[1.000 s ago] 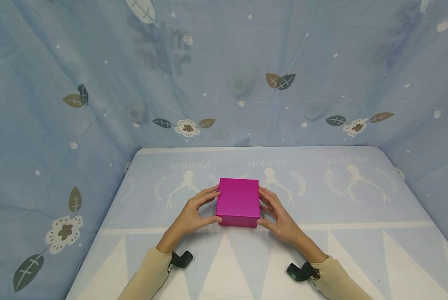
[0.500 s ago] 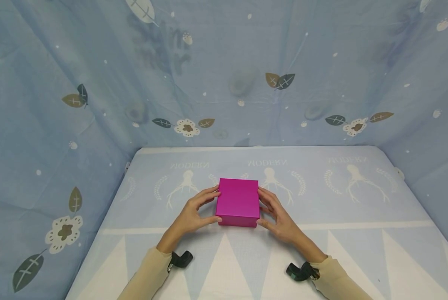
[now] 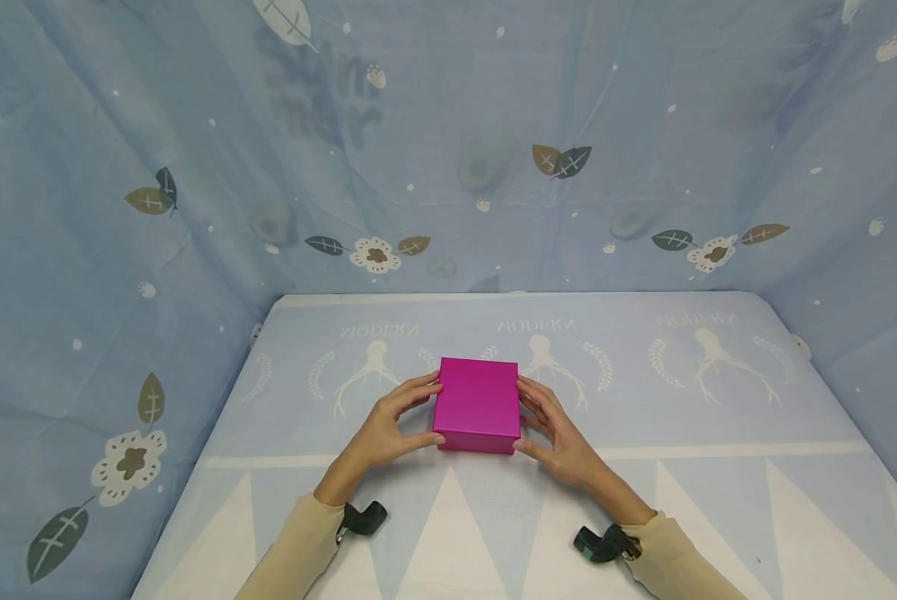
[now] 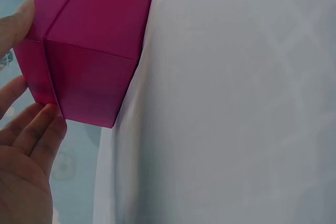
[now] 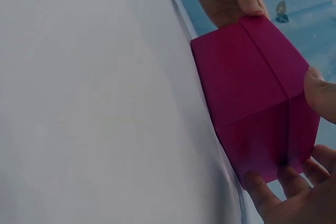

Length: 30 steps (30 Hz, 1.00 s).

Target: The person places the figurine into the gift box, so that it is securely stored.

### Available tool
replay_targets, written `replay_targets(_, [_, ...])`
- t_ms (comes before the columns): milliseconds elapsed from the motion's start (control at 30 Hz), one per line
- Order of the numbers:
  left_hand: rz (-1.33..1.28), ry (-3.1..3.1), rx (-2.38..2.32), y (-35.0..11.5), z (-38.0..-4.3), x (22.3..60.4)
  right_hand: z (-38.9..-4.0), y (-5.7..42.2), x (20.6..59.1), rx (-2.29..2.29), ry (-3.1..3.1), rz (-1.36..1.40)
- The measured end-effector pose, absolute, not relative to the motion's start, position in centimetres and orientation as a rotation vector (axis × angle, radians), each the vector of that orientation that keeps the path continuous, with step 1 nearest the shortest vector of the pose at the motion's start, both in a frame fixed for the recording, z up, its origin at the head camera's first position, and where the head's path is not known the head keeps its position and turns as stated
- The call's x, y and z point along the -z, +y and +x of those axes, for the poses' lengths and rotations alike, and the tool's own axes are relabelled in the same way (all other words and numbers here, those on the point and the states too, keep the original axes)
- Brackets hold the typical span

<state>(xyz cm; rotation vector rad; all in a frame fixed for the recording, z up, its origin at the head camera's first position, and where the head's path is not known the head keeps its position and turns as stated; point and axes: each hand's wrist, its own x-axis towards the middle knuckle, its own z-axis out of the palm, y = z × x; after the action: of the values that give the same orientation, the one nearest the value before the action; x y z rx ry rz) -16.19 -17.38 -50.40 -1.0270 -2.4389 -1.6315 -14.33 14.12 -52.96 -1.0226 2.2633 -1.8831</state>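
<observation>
A magenta lidded box [image 3: 477, 398] rests on the table, its lid seated and a seam running round its sides. My left hand [image 3: 379, 433] holds the left side, thumb at the near corner and fingers farther back. On the opposite side my right hand [image 3: 568, 446] grips it in a mirrored way. In the left wrist view, fingertips reach the seam of the box [image 4: 94, 82] while the thumb lies on the lid part. The right wrist view has thumb and fingers at the edges of the box [image 5: 247, 82]. What is inside the box is hidden.
A pale patterned cloth [image 3: 448, 542] covers the table. Blue printed fabric [image 3: 448, 125] hangs behind it and along both sides. Black camera mounts [image 3: 604, 543] sit at both wrists, just inside the beige sleeves [image 3: 291, 546].
</observation>
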Motion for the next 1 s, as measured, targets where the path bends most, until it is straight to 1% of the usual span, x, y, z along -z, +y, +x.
replay_targets(200, [-1.018,-2.436,1.633,-17.1,-15.8,49.8,-14.3,14.1,53.0,1.897,2.235,-1.037])
replay_targets(433, [-1.048,-2.427,1.643,-16.7,-14.9,47.5,-14.3,14.1,53.1,1.905,2.214,-1.030])
replay_targets(533, [-1.045,-2.422,1.641,-16.8,-15.0,47.9,-14.3,14.1,53.1,1.907,2.208,-1.027])
replay_targets(700, [-1.039,-2.412,1.629,-17.1,-15.9,50.0,-14.3,14.2,53.1,1.909,2.201,-1.028])
replay_targets(933, [-1.026,-2.437,1.647,-17.2,-15.9,49.9,-14.2,14.1,53.1,1.905,2.200,-1.016])
replay_targets(1000, [-1.031,-2.436,1.631,-17.3,-16.2,50.7,-14.2,14.1,53.1,1.903,2.200,-1.013])
